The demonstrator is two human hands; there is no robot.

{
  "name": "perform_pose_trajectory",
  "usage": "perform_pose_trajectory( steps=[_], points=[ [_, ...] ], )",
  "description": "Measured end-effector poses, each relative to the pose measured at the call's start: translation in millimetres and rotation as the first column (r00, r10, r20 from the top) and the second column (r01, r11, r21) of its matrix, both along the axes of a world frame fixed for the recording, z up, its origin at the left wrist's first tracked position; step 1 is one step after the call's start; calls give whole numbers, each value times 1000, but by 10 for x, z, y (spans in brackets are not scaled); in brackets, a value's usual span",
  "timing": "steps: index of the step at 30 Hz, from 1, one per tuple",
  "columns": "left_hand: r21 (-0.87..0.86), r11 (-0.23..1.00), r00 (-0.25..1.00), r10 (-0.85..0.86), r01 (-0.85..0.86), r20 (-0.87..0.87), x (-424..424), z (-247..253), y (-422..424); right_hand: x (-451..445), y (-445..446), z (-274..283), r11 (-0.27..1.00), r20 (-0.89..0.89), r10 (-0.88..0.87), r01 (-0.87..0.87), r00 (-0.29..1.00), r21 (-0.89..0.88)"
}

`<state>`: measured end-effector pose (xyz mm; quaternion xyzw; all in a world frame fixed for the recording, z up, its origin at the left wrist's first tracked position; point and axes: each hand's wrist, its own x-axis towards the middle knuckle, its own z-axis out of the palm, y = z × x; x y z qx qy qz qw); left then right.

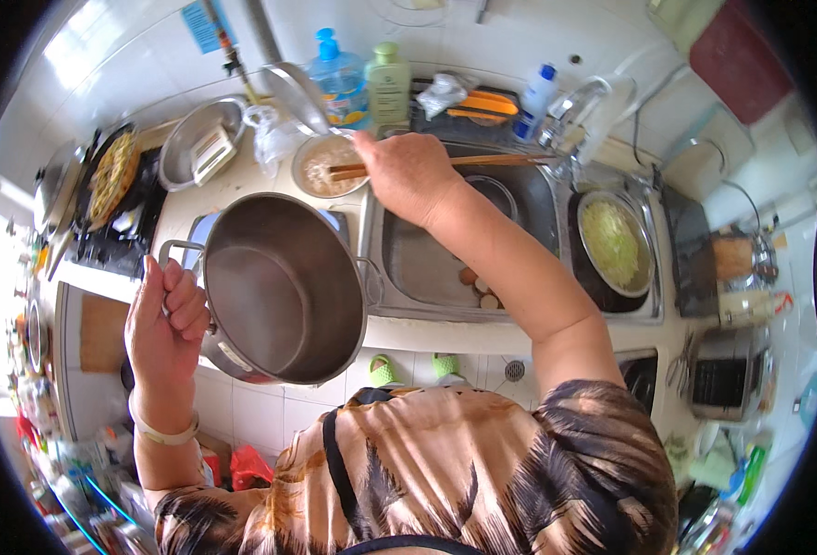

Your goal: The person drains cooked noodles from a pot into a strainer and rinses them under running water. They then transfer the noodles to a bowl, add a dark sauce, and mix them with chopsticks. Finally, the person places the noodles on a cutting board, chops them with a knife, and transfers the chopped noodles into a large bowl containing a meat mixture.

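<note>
My left hand (176, 305) grips one loop handle of a deep metal pot (283, 284), tilted so that its bare inside shows; a second loop handle is on its far side. My right hand (408, 173) is closed over the handle end of a metal ladle (297, 97) and a pair of wooden chopsticks (499, 160), though its exact grip on each is hard to tell. Beneath and left of that hand stands a bowl (322, 166) of cloudy liquid with pale bits. The chopstick ends lie over the bowl.
Eggshells or small round pieces (488, 301) lie in the steel sink (422, 257). A bowl of shredded pale green vegetable (613, 243) sits at the right. To the left are a steel basin (172, 156) and a pan with a flatbread (113, 177) on the stove. Bottles (389, 83) line the wall.
</note>
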<state>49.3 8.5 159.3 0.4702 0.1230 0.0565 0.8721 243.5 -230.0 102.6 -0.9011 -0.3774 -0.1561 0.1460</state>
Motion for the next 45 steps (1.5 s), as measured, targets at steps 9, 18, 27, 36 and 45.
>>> perform_pose_trajectory(
  steps=[9, 18, 27, 36, 45],
  points=[
    [-27, 994, 993, -104, 103, -47, 149, 135, -959, -1308, -1801, 153, 928, -648, 218, 50, 730, 368],
    [-153, 850, 848, -521, 505, -99, 716, 261, -2825, -2344, -3616, -51, 770, -837, 147, 470, 527, 431],
    [-196, 525, 553, -823, 828, 132, 1792, 82, -5696, -2393, -5203, 187, 318, -842, -172, 838, 511, 443],
    [-315, 504, 582, -775, 804, 247, 2779, -730, -7733, -1213, -6704, -188, 104, -838, -276, 881, 471, 461],
    [-528, 611, 788, -576, 590, 215, 3367, -1439, -7714, -479, -6960, -323, 99, -841, -359, 913, 404, 396]
  ],
)
